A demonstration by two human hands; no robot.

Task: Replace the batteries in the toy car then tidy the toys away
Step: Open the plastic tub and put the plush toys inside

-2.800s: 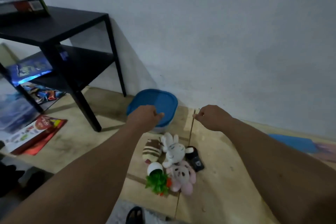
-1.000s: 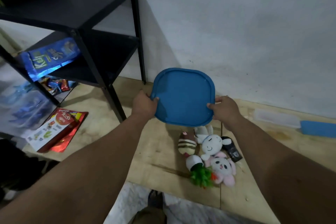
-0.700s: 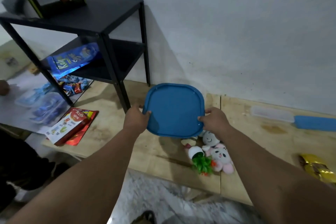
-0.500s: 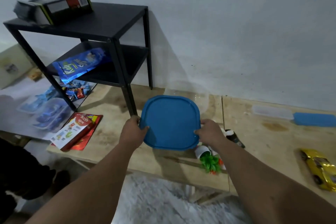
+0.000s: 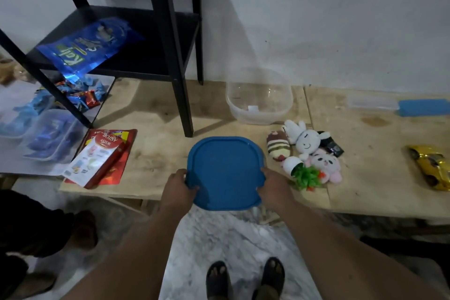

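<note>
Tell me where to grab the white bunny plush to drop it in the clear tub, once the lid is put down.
Take the white bunny plush round its head, coming from above. The head is its widest exposed part and faces up. The striped plush, pink plush and a black item crowd its sides, so a sideways approach would likely nudge them. The clear tub sits just behind, open.

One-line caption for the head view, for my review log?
Both hands, left hand and right hand, hold a square blue plastic lid near the open clear plastic container.
</note>
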